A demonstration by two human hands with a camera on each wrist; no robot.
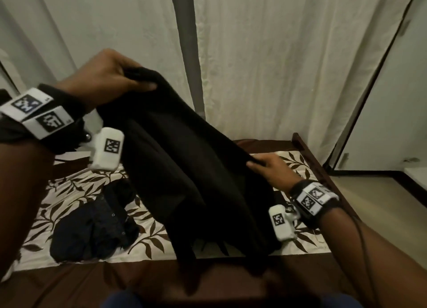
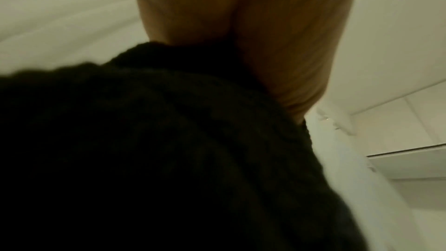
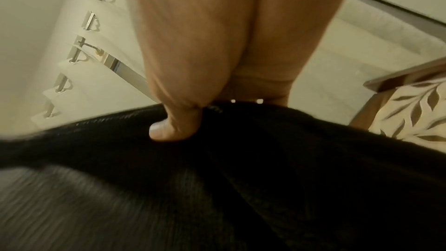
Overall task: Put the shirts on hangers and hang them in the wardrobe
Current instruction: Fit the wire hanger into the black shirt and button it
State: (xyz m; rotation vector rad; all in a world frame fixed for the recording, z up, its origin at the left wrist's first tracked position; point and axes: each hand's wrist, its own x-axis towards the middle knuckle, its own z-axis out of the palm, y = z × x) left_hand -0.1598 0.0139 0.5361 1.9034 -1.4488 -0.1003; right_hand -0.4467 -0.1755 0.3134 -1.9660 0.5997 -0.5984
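A black shirt (image 1: 191, 169) hangs stretched between my two hands above the bed. My left hand (image 1: 108, 76) grips its upper edge high on the left, thumb over the cloth. Lower on the right, my right hand (image 1: 268, 165) pinches the other edge. The left wrist view shows my left hand (image 2: 253, 35) above the black shirt (image 2: 144, 159). In the right wrist view my right hand (image 3: 193, 91) has its thumb pressed on the black shirt (image 3: 241, 169). A dark navy buttoned shirt (image 1: 97, 224) lies crumpled on the bed. No hanger is in view.
The bed has a white leaf-patterned sheet (image 1: 69, 192) and a brown wooden frame (image 1: 309, 155). Pale curtains (image 1: 277, 65) hang behind it. A white cabinet door (image 1: 392, 111) stands at the right, with handled white doors (image 3: 91, 22) in the right wrist view.
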